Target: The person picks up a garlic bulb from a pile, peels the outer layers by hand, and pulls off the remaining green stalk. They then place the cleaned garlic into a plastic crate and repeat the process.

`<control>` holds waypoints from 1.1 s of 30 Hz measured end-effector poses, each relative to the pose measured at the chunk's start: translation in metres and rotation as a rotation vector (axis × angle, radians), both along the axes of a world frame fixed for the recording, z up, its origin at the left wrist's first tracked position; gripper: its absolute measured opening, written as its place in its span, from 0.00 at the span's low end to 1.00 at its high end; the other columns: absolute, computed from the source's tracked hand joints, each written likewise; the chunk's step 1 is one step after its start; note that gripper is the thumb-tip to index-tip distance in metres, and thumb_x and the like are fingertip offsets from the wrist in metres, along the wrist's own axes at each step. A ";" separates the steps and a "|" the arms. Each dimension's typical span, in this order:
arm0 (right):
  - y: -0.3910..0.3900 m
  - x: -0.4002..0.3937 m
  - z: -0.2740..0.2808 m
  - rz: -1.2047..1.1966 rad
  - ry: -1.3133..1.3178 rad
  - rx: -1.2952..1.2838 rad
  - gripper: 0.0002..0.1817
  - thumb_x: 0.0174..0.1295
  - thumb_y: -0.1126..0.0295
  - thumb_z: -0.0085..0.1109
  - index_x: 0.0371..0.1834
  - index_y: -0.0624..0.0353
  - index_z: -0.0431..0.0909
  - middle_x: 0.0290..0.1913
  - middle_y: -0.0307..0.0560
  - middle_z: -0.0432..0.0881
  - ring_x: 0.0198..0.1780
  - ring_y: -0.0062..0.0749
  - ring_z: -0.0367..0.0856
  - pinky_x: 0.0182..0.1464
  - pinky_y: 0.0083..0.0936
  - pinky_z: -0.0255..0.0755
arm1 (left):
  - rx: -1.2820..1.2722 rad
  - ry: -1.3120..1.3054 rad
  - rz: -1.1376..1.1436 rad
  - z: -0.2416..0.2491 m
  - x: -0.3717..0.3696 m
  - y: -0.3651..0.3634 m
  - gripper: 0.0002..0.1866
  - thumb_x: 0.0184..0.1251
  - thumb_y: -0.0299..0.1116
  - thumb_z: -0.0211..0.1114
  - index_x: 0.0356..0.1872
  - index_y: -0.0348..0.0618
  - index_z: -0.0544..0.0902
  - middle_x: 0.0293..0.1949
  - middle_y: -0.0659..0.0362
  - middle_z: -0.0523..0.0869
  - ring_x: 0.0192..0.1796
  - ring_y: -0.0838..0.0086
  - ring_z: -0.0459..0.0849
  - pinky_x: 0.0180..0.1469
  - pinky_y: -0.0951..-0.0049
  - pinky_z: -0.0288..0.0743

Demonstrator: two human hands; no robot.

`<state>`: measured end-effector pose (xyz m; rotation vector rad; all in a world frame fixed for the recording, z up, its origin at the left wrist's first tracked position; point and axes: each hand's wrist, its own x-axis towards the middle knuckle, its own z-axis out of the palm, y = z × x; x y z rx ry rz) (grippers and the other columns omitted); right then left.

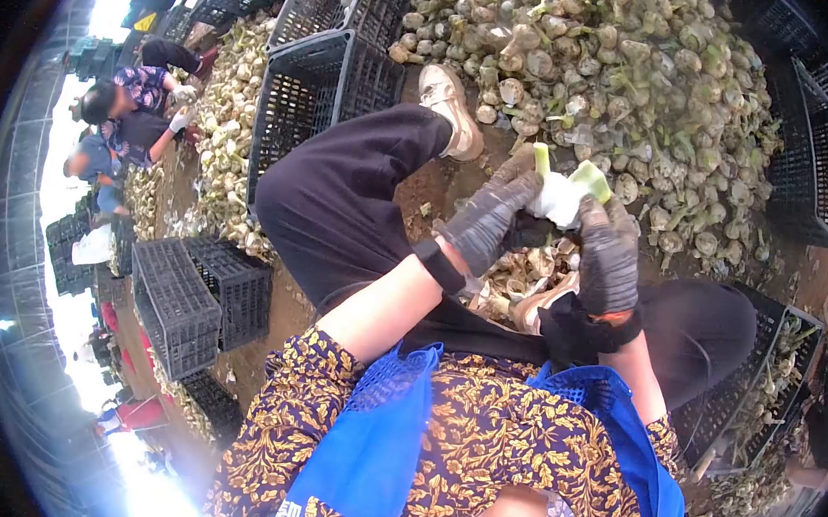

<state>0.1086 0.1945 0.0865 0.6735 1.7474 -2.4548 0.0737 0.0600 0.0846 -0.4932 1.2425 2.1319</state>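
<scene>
Left hand, gloved, is curled closed on the left side of a white bulb; right hand, gloved, is closed on its right side. Bulb is held above husk litter. A narrow green stub points forward; a broad green stub tilts forward-right. Bulb's own long axis cannot be determined.
</scene>
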 end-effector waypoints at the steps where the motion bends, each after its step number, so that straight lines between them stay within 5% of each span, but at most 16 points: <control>1: 0.000 0.001 -0.003 0.050 0.057 0.269 0.11 0.62 0.71 0.48 0.43 0.65 0.74 0.34 0.45 0.78 0.34 0.25 0.77 0.38 0.22 0.71 | 0.001 0.000 0.000 -0.001 0.003 0.000 0.23 0.64 0.43 0.59 0.55 0.43 0.70 0.50 0.59 0.76 0.48 0.75 0.78 0.41 0.71 0.79; 2: -0.001 0.002 -0.007 0.050 0.058 0.269 0.11 0.62 0.71 0.48 0.43 0.65 0.74 0.34 0.45 0.78 0.34 0.25 0.77 0.38 0.22 0.71 | -0.110 0.076 -0.064 -0.005 0.004 -0.002 0.21 0.65 0.42 0.56 0.56 0.44 0.70 0.51 0.59 0.75 0.48 0.76 0.77 0.41 0.70 0.78; 4: -0.005 0.006 -0.014 0.132 0.348 0.762 0.11 0.61 0.71 0.49 0.43 0.65 0.74 0.33 0.48 0.78 0.33 0.28 0.76 0.38 0.24 0.71 | -0.226 0.148 -0.123 -0.029 0.006 -0.009 0.20 0.67 0.42 0.54 0.56 0.46 0.69 0.51 0.59 0.75 0.48 0.76 0.77 0.42 0.70 0.78; 6: -0.008 0.005 -0.005 0.156 0.527 0.903 0.11 0.60 0.72 0.49 0.42 0.66 0.74 0.31 0.49 0.78 0.32 0.30 0.76 0.37 0.26 0.71 | -0.774 1.123 -0.225 -0.069 0.004 -0.016 0.18 0.68 0.43 0.51 0.57 0.52 0.70 0.51 0.59 0.74 0.47 0.79 0.75 0.40 0.71 0.77; 7: -0.010 0.006 0.006 0.165 0.326 0.627 0.11 0.60 0.72 0.48 0.41 0.67 0.74 0.30 0.49 0.78 0.31 0.30 0.76 0.37 0.26 0.71 | -0.406 0.361 -0.102 -0.036 0.008 -0.006 0.17 0.67 0.47 0.51 0.54 0.55 0.72 0.48 0.60 0.75 0.43 0.81 0.77 0.34 0.74 0.76; 11: -0.001 0.006 0.005 -0.034 0.007 -0.265 0.15 0.64 0.66 0.45 0.48 0.64 0.71 0.38 0.46 0.78 0.36 0.31 0.77 0.40 0.23 0.74 | -0.162 -0.165 0.205 0.008 -0.005 0.006 0.13 0.64 0.47 0.55 0.42 0.55 0.78 0.36 0.66 0.81 0.35 0.79 0.79 0.27 0.79 0.73; 13: 0.008 0.002 0.011 -0.177 0.097 -0.535 0.18 0.64 0.66 0.44 0.54 0.64 0.66 0.46 0.52 0.75 0.47 0.38 0.77 0.50 0.34 0.76 | -0.088 -0.130 0.290 -0.022 -0.015 -0.010 0.13 0.65 0.48 0.53 0.41 0.53 0.78 0.32 0.63 0.81 0.30 0.78 0.80 0.24 0.79 0.74; 16: 0.029 -0.001 -0.003 -0.237 0.054 -0.481 0.16 0.66 0.66 0.44 0.53 0.64 0.67 0.46 0.53 0.76 0.47 0.37 0.76 0.49 0.34 0.75 | -0.008 -0.116 0.233 -0.013 -0.020 -0.028 0.15 0.65 0.48 0.52 0.42 0.50 0.77 0.32 0.60 0.82 0.27 0.76 0.80 0.22 0.76 0.75; 18: 0.040 0.003 -0.017 0.155 0.060 0.173 0.16 0.62 0.61 0.51 0.44 0.63 0.74 0.42 0.48 0.79 0.42 0.33 0.77 0.50 0.30 0.73 | 0.069 -0.176 0.181 -0.001 -0.022 -0.028 0.16 0.64 0.48 0.54 0.41 0.48 0.78 0.30 0.59 0.83 0.25 0.74 0.81 0.22 0.75 0.77; 20: 0.025 0.002 -0.004 0.623 0.214 0.496 0.18 0.60 0.60 0.54 0.45 0.66 0.74 0.43 0.51 0.79 0.43 0.35 0.77 0.52 0.29 0.70 | -0.118 -0.064 0.287 0.004 -0.018 -0.023 0.17 0.65 0.47 0.52 0.46 0.46 0.75 0.32 0.57 0.82 0.29 0.73 0.82 0.28 0.76 0.78; 21: 0.017 0.013 -0.022 0.501 0.331 1.194 0.22 0.59 0.60 0.55 0.50 0.66 0.72 0.45 0.55 0.78 0.46 0.36 0.77 0.53 0.30 0.69 | -0.182 0.030 0.330 0.004 -0.015 -0.019 0.19 0.67 0.50 0.50 0.49 0.46 0.72 0.34 0.58 0.81 0.34 0.75 0.82 0.32 0.77 0.78; 22: 0.016 0.011 -0.022 0.500 0.329 1.194 0.22 0.59 0.60 0.55 0.50 0.66 0.72 0.45 0.55 0.78 0.46 0.36 0.77 0.53 0.30 0.69 | -0.182 0.029 0.328 0.001 -0.014 -0.020 0.19 0.67 0.50 0.50 0.49 0.46 0.72 0.34 0.58 0.81 0.34 0.75 0.82 0.32 0.77 0.78; 25: 0.007 -0.001 0.003 0.385 0.102 0.440 0.28 0.57 0.56 0.58 0.53 0.67 0.69 0.42 0.53 0.78 0.42 0.33 0.78 0.46 0.27 0.72 | -0.365 0.472 0.002 -0.003 -0.011 -0.025 0.22 0.69 0.52 0.46 0.42 0.42 0.77 0.32 0.60 0.81 0.35 0.75 0.80 0.35 0.75 0.75; 28: 0.000 -0.013 0.005 0.454 -0.199 0.114 0.29 0.55 0.54 0.60 0.51 0.68 0.69 0.36 0.47 0.78 0.33 0.27 0.77 0.37 0.23 0.73 | -0.693 0.901 -0.166 -0.042 -0.012 -0.026 0.21 0.70 0.48 0.46 0.41 0.39 0.78 0.32 0.58 0.81 0.35 0.74 0.80 0.36 0.71 0.75; 30: -0.004 -0.012 0.007 0.459 -0.242 0.096 0.30 0.54 0.53 0.62 0.51 0.67 0.68 0.32 0.43 0.77 0.26 0.21 0.74 0.28 0.20 0.72 | -0.590 0.732 -0.218 -0.007 -0.005 -0.023 0.19 0.69 0.45 0.50 0.44 0.38 0.77 0.34 0.56 0.82 0.38 0.71 0.81 0.40 0.70 0.75; 33: -0.004 -0.009 0.007 0.467 -0.268 -0.028 0.32 0.53 0.55 0.63 0.53 0.68 0.66 0.31 0.44 0.77 0.25 0.22 0.75 0.27 0.20 0.73 | -0.571 0.930 -0.280 -0.009 -0.006 -0.026 0.15 0.68 0.40 0.52 0.47 0.41 0.77 0.40 0.54 0.82 0.43 0.71 0.81 0.46 0.71 0.73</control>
